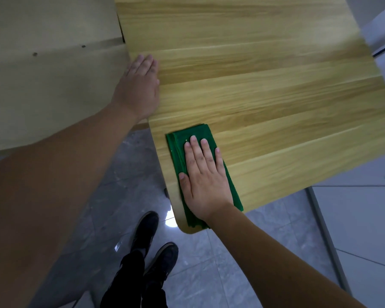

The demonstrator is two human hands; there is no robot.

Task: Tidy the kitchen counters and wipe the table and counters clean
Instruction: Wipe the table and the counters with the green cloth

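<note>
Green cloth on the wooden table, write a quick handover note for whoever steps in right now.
Right hand: flat, fingers straight, pressing the folded green cloth on the wooden table near its rounded front corner.
Left hand: open, resting flat on the table's left edge.
Done: cannot tell how much has been wiped; no streaks show.
Left: wipe across the rest of the tabletop, then the counters, which are not in view.

A grey tiled floor spreads below, glossy with a bright reflection. Two black shoes stand on it, and white cabinets rise to the right of the shoes.
</note>
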